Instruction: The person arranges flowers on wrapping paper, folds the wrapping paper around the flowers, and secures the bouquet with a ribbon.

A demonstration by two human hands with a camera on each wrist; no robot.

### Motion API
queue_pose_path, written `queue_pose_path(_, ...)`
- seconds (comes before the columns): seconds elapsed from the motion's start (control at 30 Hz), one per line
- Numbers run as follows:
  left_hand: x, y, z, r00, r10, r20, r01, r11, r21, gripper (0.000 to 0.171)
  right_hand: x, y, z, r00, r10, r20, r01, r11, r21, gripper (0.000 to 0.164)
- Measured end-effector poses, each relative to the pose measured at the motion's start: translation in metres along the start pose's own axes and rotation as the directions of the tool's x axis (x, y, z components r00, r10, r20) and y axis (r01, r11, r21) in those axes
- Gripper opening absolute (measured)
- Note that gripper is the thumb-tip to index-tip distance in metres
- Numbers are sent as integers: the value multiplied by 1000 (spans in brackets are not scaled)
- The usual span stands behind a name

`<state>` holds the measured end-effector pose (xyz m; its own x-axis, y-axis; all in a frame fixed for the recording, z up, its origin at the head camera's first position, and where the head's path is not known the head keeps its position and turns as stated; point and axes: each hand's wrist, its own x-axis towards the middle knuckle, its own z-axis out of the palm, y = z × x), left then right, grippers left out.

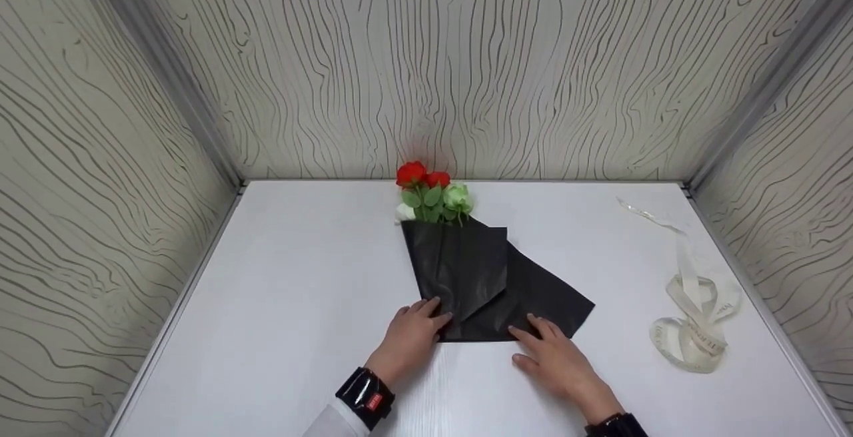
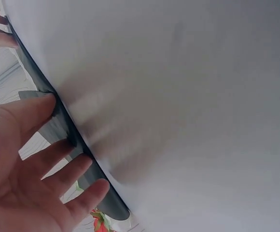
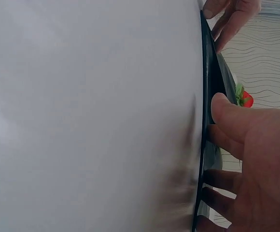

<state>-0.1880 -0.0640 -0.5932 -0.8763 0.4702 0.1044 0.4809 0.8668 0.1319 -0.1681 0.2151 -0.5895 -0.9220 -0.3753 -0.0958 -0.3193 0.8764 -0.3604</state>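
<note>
Black wrapping paper (image 1: 466, 270) lies folded around a bunch of flowers, its right part spread out in a wide corner. Red roses (image 1: 412, 174), a light green flower (image 1: 458, 198) and a partly covered white bloom (image 1: 404, 212) stick out at the top; their stems are hidden under the paper. My left hand (image 1: 408, 337) presses on the lower left of the wrap with spread fingers. On the lower right flap, my right hand (image 1: 558, 362) rests its extended fingertips, thumb near the bottom edge. Both wrist views show relaxed fingers along the paper (image 3: 206, 96).
A loosely looped cream ribbon (image 1: 696, 337) with printed letters lies on the right side of the white table (image 1: 280, 304), one end trailing toward the back. Wood-grain patterned panels (image 1: 426, 77) enclose the table at the back and both sides.
</note>
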Motion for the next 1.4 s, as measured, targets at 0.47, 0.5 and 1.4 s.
queue_pose_path(0.47,9,-12,-2,996,15,84,-8,996,-85,52,-1,1,0,1000,-4,-14,4,1000,21,47)
queue_pose_path(0.5,9,-12,-2,996,13,87,-5,996,-92,52,0,2,0,1000,-4,-14,5,1000,20,47)
queue_pose_path(1.4,-5,12,0,995,19,94,-11,997,-81,50,50,-51,15,924,-188,-334,132,974,-184,38)
